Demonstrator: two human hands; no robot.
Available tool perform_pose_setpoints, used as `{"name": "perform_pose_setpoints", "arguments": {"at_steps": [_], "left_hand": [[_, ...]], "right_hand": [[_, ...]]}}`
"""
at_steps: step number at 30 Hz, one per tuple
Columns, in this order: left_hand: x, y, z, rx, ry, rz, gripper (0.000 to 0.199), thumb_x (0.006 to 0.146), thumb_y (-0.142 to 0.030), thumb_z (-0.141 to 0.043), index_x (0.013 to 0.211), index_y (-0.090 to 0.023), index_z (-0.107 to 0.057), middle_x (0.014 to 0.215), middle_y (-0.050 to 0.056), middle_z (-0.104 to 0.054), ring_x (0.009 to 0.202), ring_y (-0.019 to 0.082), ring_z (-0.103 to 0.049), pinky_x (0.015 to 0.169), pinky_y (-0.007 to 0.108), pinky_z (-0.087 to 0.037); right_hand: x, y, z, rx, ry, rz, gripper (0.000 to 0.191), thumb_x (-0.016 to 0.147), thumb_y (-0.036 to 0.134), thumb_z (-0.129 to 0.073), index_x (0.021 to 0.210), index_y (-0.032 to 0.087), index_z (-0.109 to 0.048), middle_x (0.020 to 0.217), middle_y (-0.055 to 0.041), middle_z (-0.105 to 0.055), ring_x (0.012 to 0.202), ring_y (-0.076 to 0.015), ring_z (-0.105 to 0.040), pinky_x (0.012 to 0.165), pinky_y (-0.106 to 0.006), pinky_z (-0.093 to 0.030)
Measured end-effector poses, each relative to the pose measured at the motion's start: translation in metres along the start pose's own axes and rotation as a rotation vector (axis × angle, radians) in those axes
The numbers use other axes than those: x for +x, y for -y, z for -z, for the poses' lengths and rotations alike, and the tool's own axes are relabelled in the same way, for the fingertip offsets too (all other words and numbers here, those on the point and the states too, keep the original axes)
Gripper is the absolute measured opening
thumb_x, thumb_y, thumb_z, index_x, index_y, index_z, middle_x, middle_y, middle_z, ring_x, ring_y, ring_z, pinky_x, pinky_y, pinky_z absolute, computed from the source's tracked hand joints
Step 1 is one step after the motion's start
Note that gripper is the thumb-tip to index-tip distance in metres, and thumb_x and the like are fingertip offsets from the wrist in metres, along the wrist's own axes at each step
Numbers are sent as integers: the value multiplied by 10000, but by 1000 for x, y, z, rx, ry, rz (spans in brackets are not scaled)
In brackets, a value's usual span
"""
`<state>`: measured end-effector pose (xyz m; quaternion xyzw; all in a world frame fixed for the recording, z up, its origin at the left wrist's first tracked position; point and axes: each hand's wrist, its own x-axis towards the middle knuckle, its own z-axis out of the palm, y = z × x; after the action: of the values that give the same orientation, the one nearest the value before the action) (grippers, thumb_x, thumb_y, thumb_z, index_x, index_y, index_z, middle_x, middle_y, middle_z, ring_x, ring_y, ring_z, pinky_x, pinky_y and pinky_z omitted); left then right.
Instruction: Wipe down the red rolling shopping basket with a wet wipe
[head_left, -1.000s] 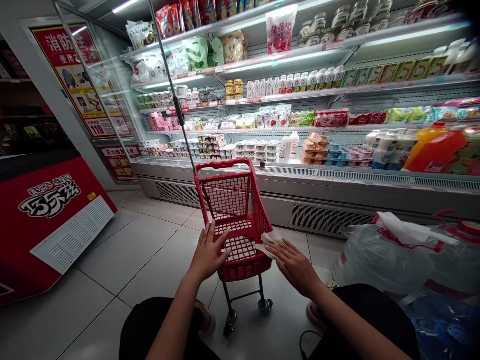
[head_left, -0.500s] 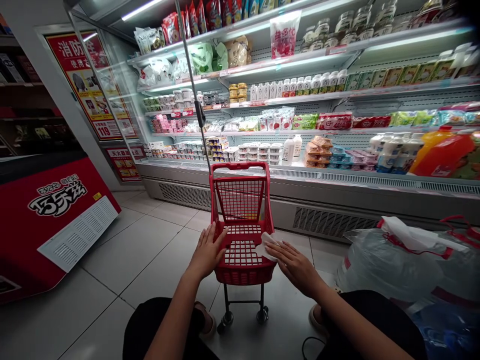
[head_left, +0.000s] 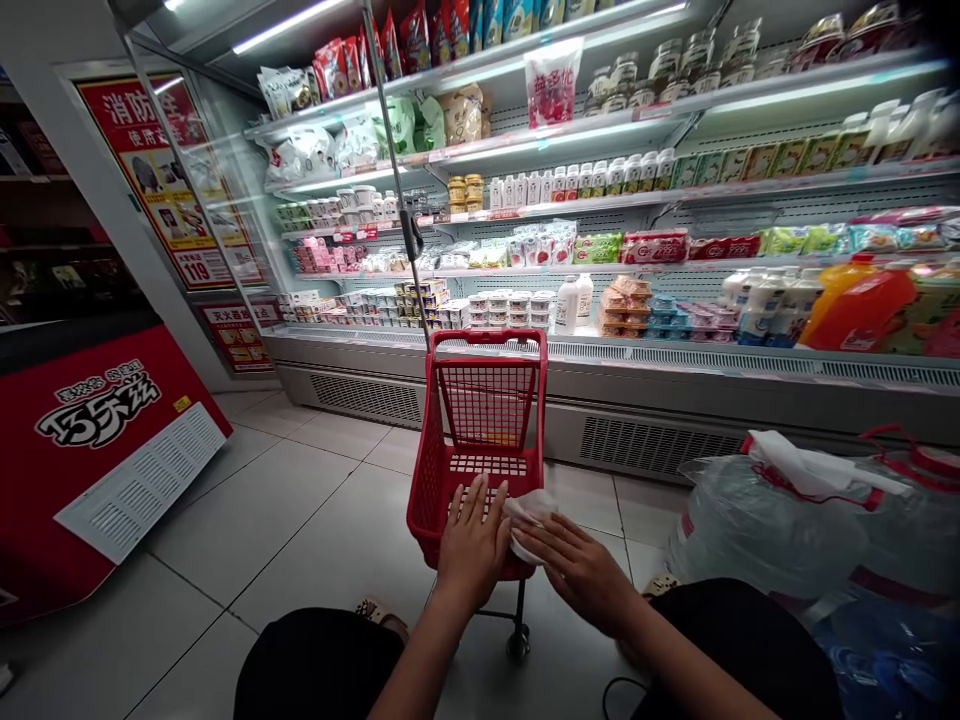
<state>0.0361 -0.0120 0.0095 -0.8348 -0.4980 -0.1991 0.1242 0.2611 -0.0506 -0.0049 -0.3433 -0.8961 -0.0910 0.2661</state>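
The left hand (head_left: pixel 474 540) is resting flat, fingers spread open, on the near rim of the small red cart (head_left: pixel 480 440). The right hand (head_left: pixel 577 565) is lying open, fingertips pressing a white cloth (head_left: pixel 529 512) against the cart's near right corner, just beside the left fingers.

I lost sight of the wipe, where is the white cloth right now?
In the head view, the white cloth sits under the right hand's fingertips on the near right rim of the red mini shopping cart, beside the left hand.
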Motion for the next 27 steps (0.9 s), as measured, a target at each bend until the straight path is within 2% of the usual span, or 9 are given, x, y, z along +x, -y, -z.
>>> {"name": "perform_pose_setpoints", "arguments": {"at_steps": [3,7,11,14,17,23,25,27], "left_hand": [[-5,2,2,9,3,-46,546,1091,-378,-374,1632,-304,-353,1678,38,-378,1569,202,-323,1290,470,-272],[-8,-1,2,23,-10,-70,557,1090,-354,-375,1643,-301,-324,1690,23,-355,1571,194,-318,1297,455,-255],[-7,-2,3,47,-38,-78,584,1084,-352,-389,1655,-283,-291,1695,29,-346,1569,199,-321,1297,452,-252],[-6,1,4,84,-72,-80,602,1080,-354,-395,1663,-267,-270,1689,42,-362,1570,200,-320,1294,455,-252],[-4,4,4,118,-113,-80,620,1071,-358,-416,1666,-273,-263,1682,44,-379,1564,207,-332,1295,459,-244],[-3,5,1,128,-139,-90,604,1065,-369,-429,1650,-272,-317,1682,48,-377,1557,218,-348,1296,459,-235],[-2,5,2,123,-132,-93,598,1069,-364,-421,1650,-268,-317,1683,51,-374,1560,216,-343,1293,463,-239],[-2,6,3,118,-118,-105,596,1072,-348,-413,1653,-270,-305,1686,48,-368,1564,209,-333,1292,467,-238]], "right_hand": [[2,-31,7,23,25,19,671,1040,132,-416,1655,347,-255,1616,20,-456,1494,-188,-439,1267,-471,-373],[20,-75,8,3,25,-59,594,1087,185,-363,1653,335,-262,1642,17,-421,1515,-168,-400,1285,-478,-323],[37,-95,-2,0,-1,-167,537,1114,252,-322,1646,315,-288,1637,-1,-434,1512,-170,-406,1274,-500,-330],[36,-86,-8,26,-29,-226,530,1121,274,-311,1649,312,-286,1653,-2,-408,1532,-180,-371,1268,-503,-346],[25,-60,-9,54,-59,-228,557,1115,253,-327,1662,318,-241,1672,4,-373,1548,-183,-339,1273,-488,-349],[-10,0,0,23,-35,-117,630,1071,152,-372,1668,297,-229,1660,14,-391,1555,-185,-324,1270,-452,-368],[-19,10,3,9,-13,-72,649,1052,130,-391,1664,285,-244,1647,11,-414,1549,-183,-337,1268,-435,-370],[-24,10,5,1,4,-26,660,1037,119,-415,1658,285,-265,1630,7,-443,1533,-179,-369,1266,-426,-374]]}}
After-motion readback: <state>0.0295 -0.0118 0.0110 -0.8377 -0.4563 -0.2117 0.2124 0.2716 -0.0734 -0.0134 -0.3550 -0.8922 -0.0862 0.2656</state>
